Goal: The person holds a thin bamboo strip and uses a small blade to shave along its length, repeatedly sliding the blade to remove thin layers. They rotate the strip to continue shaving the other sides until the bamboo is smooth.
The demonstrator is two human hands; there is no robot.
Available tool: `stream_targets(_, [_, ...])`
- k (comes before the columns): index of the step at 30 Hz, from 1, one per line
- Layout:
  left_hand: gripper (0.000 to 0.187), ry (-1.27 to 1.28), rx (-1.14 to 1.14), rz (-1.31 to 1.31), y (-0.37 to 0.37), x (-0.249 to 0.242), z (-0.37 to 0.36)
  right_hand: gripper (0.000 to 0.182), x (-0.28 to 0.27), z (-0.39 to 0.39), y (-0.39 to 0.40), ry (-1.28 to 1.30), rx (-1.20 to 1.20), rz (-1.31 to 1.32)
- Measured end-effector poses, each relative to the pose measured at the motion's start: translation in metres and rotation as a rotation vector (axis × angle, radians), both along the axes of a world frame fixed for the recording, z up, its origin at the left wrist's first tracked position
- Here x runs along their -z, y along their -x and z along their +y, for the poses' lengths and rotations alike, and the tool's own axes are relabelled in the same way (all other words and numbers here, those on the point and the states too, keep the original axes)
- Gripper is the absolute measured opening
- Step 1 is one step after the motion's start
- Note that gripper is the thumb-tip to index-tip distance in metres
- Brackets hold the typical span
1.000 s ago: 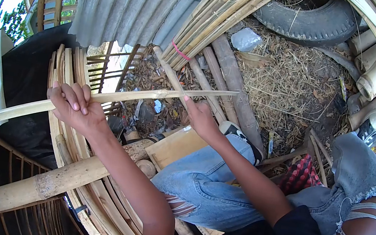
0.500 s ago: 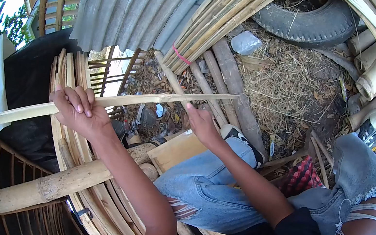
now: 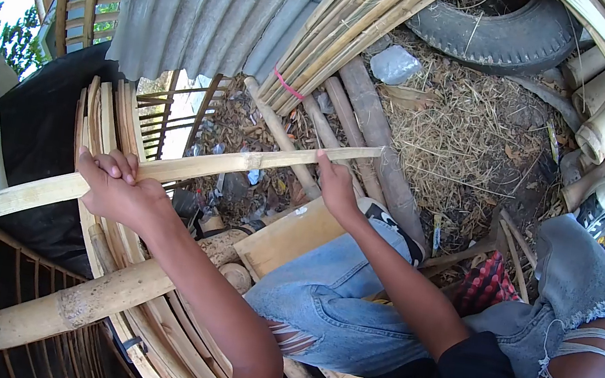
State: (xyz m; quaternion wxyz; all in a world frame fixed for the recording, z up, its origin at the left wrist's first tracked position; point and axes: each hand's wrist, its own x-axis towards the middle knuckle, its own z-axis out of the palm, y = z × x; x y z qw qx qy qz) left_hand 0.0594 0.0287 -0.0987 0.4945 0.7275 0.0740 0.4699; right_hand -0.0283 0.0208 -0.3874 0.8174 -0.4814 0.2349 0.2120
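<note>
A long, pale split bamboo strip (image 3: pixel 203 165) runs slantwise across the view, its broad inner face turned towards me. My left hand (image 3: pixel 117 187) is closed around it left of the middle, with the fingers curled over the top. Nearer the narrow right end, my right hand (image 3: pixel 338 191) pinches the strip's lower edge, thumb at the edge and the other fingers folded. Whether that hand also holds something small cannot be made out. Below the strip, a wooden board (image 3: pixel 283 237) lies by my leg.
A thick bamboo pole (image 3: pixel 74 307) and split strips (image 3: pixel 166 326) lie at lower left. Tied bamboo strips (image 3: pixel 352 27) lean beside corrugated metal sheeting (image 3: pixel 204 7). A tyre (image 3: pixel 492 41), dry straw (image 3: pixel 454 134) and bamboo poles (image 3: pixel 604 130) are beyond my legs.
The strip has been rolled so that more of its broad face shows. My right hand has slid a little to the right along it; my left hand has shifted slightly left and down.
</note>
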Motion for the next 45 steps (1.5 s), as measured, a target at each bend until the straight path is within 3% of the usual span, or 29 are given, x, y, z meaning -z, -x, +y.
stream_targets(3, [0.022, 0.005, 0.026, 0.012, 0.001, -0.001, 0.003, 0.061, -0.04, -0.006, 0.022, 0.007, -0.046, -0.089])
stream_targets(4, [0.021, 0.018, 0.048, 0.014, 0.001, -0.001, 0.005, 0.061, -0.032, -0.009, 0.025, 0.118, -0.075, -0.115])
stream_targets(8, [0.022, 0.017, 0.082, -0.004, 0.003, -0.001, 0.015, 0.065, 0.112, -0.005, 0.024, 0.302, -0.034, 0.364])
stream_targets(9, [0.022, 0.014, 0.083, -0.002, 0.003, -0.002, 0.015, 0.066, 0.142, -0.013, 0.023, 0.312, -0.043, 0.335])
stream_targets(11, [0.023, 0.017, 0.09, 0.002, 0.0, -0.001, 0.012, 0.068, 0.154, -0.021, 0.015, 0.326, -0.045, 0.309])
stream_targets(13, [0.026, 0.024, 0.098, 0.001, 0.002, -0.001, 0.01, 0.066, 0.122, -0.028, 0.002, 0.223, -0.208, 0.196])
stream_targets(14, [0.027, 0.043, 0.104, 0.007, 0.001, -0.001, 0.009, 0.066, 0.082, -0.034, -0.002, 0.186, -0.181, 0.106])
stream_targets(18, [0.026, 0.016, 0.125, 0.014, 0.0, -0.002, 0.006, 0.069, 0.047, -0.014, 0.019, 0.078, -0.133, 0.054])
stream_targets(19, [0.026, 0.011, 0.12, 0.015, 0.002, -0.002, 0.009, 0.069, 0.076, -0.006, 0.03, 0.073, -0.139, 0.054])
stream_targets(21, [0.024, 0.012, 0.171, 0.024, 0.002, -0.002, 0.009, 0.066, 0.16, 0.015, 0.047, 0.564, 0.074, 0.23])
stream_targets(22, [0.023, 0.016, 0.176, 0.018, 0.002, -0.002, 0.004, 0.066, 0.161, -0.001, 0.041, 0.563, 0.091, 0.228])
stream_targets(24, [0.023, 0.025, 0.214, 0.018, -0.001, -0.003, -0.001, 0.06, 0.156, -0.032, 0.029, -0.051, -0.103, 0.452])
stream_targets(29, [0.025, 0.046, 0.232, 0.028, 0.001, -0.002, -0.006, 0.055, 0.095, -0.032, 0.008, -0.316, -0.159, 0.224])
stream_targets(30, [0.027, 0.031, 0.221, 0.031, 0.001, -0.002, -0.006, 0.056, 0.09, -0.028, 0.011, -0.354, -0.133, 0.107])
stream_targets(31, [0.027, 0.025, 0.214, 0.032, 0.004, -0.003, -0.004, 0.056, 0.119, -0.016, 0.022, -0.36, -0.14, 0.109])
stream_targets(32, [0.027, 0.028, 0.225, 0.031, 0.005, -0.003, -0.005, 0.055, 0.176, 0.0, 0.037, -0.056, -0.068, 0.224])
stream_targets(33, [0.028, 0.036, 0.247, 0.022, 0.004, -0.003, -0.007, 0.055, 0.178, -0.009, 0.032, 0.253, 0.019, 0.33])
stream_targets(35, [0.028, 0.04, 0.244, 0.024, 0.002, -0.003, -0.012, 0.056, 0.183, -0.026, 0.022, 0.225, -0.065, 0.321])
stream_targets(37, [0.029, 0.06, 0.269, 0.03, 0.007, -0.003, -0.015, 0.057, 0.154, -0.035, 0.02, 0.192, -0.186, 0.326])
stream_targets(39, [0.029, 0.051, 0.253, 0.019, 0.005, -0.002, -0.014, 0.057, 0.117, -0.023, 0.009, -0.098, -0.113, 0.065])
stream_targets(40, [0.029, 0.057, 0.263, 0.019, 0.004, -0.002, -0.011, 0.057, 0.096, -0.025, 0.008, -0.099, -0.119, 0.065])
stream_targets(42, [0.029, 0.064, 0.26, 0.029, 0.003, -0.003, -0.009, 0.06, 0.06, -0.028, 0.015, -0.419, -0.195, 0.098])
stream_targets(43, [0.029, 0.06, 0.254, 0.034, 0.004, -0.004, -0.004, 0.06, 0.07, -0.023, 0.021, -0.424, -0.201, 0.103])
stream_targets(45, [0.027, 0.084, 0.288, 0.024, 0.001, -0.004, 0.009, 0.059, 0.088, -0.024, 0.021, 0.134, -0.048, -0.175])
